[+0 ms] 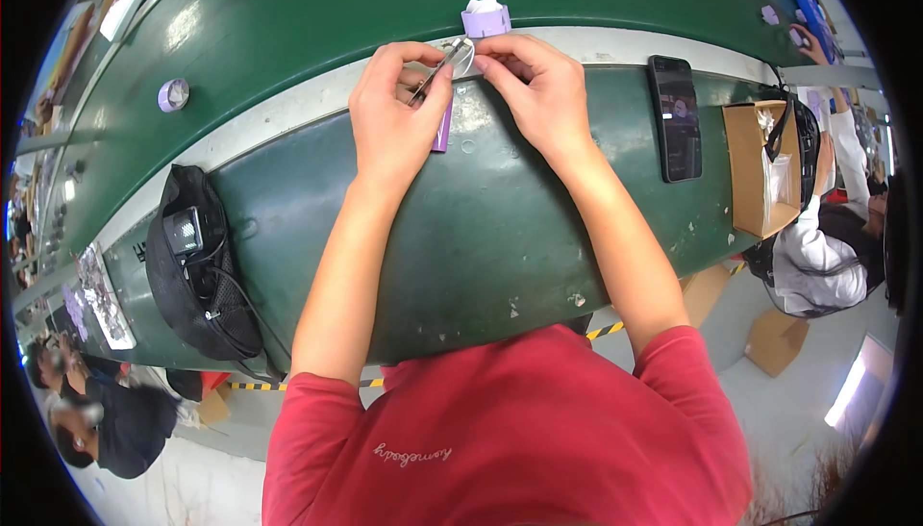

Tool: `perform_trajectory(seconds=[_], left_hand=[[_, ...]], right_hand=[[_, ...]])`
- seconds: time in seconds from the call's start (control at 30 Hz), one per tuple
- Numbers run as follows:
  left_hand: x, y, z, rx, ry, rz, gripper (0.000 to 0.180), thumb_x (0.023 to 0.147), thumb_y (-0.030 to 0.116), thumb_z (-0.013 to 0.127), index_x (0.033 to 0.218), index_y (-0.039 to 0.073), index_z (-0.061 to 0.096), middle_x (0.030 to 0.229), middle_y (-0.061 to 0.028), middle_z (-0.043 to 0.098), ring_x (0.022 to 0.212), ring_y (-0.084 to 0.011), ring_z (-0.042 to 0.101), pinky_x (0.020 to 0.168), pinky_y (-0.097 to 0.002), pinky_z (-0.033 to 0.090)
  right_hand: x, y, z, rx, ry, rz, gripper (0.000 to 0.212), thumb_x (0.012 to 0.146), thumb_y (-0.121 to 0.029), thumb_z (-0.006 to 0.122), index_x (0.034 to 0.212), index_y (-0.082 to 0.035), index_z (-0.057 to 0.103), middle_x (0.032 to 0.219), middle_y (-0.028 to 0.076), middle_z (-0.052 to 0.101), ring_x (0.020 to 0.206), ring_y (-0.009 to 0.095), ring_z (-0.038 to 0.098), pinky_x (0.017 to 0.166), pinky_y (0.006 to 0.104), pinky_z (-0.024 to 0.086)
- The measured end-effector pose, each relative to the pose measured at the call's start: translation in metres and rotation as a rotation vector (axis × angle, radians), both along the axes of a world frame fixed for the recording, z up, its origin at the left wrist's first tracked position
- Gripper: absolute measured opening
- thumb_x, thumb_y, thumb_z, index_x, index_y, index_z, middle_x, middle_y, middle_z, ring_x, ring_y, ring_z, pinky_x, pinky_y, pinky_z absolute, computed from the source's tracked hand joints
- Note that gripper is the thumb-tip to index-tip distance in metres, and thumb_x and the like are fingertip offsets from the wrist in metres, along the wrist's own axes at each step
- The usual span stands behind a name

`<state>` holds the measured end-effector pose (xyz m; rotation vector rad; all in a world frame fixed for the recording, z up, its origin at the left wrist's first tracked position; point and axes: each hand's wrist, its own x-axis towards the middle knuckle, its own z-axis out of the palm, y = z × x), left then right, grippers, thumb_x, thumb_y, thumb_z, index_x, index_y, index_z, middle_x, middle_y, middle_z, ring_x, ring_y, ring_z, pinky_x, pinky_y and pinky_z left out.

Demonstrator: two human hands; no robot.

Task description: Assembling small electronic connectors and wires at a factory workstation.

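Observation:
My left hand is closed round a thin, shiny metal tool that looks like tweezers; the fingers partly cover it. Between my hands is a small clear, rounded piece. My right hand has thumb and forefinger pinched at the edge of that piece. A narrow purple strip shows under my left hand, its upper part hidden. Just beyond my fingertips, a lilac cup-shaped part with a white scalloped top stands on the green belt.
A black phone lies right of my hands, near an open cardboard box. At left, a black bag holds a device. Lilac parts, one a ring, lie on the green belt. People sit at both sides.

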<state>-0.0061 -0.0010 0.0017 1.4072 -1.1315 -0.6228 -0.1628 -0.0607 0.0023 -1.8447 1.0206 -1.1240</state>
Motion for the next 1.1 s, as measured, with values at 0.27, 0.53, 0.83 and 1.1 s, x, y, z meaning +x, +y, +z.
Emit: perform_trajectory(seconds=[0.27,0.53,0.83,1.1], left_hand=[[-0.001,0.001,0.003,-0.008,-0.052,-0.016,0.021,0.084,0.003,0.075,0.102,0.005,0.065,0.095,-0.0035,0.068,0.075,-0.0107,0.065,0.06,-0.0243,0.049],[0.0,0.002,0.007,0.024,-0.107,-0.051,0.027,0.087,0.002,0.076,0.111,0.003,0.062,0.091,-0.0063,0.07,0.081,-0.0096,0.067,0.07,-0.0229,0.053],[-0.001,0.003,0.006,-0.044,-0.123,-0.056,0.027,0.083,0.001,0.074,0.108,0.007,0.064,0.089,-0.0063,0.068,0.072,-0.0133,0.067,0.063,-0.0258,0.053],[-0.001,0.003,0.006,-0.048,-0.163,-0.057,0.03,0.082,0.001,0.074,0.108,0.009,0.063,0.088,-0.0054,0.068,0.073,-0.0138,0.067,0.063,-0.0273,0.054]], right_hand=[[0.004,0.001,0.003,0.103,-0.069,-0.08,0.014,0.087,-0.004,0.075,0.101,-0.002,0.072,0.092,0.007,0.077,0.08,0.013,0.072,0.069,0.0265,0.058],[0.004,0.0,0.005,0.117,0.019,-0.051,0.026,0.088,-0.001,0.077,0.108,0.001,0.061,0.094,0.006,0.071,0.079,0.006,0.066,0.07,0.0208,0.054],[0.002,0.0,-0.001,0.1,-0.016,-0.049,0.022,0.084,-0.005,0.076,0.101,-0.004,0.061,0.085,0.005,0.073,0.07,0.01,0.069,0.064,0.0251,0.055],[0.004,0.001,0.001,0.041,0.022,-0.055,0.022,0.084,-0.003,0.075,0.101,-0.003,0.061,0.084,0.006,0.073,0.07,0.011,0.069,0.064,0.0253,0.055]])
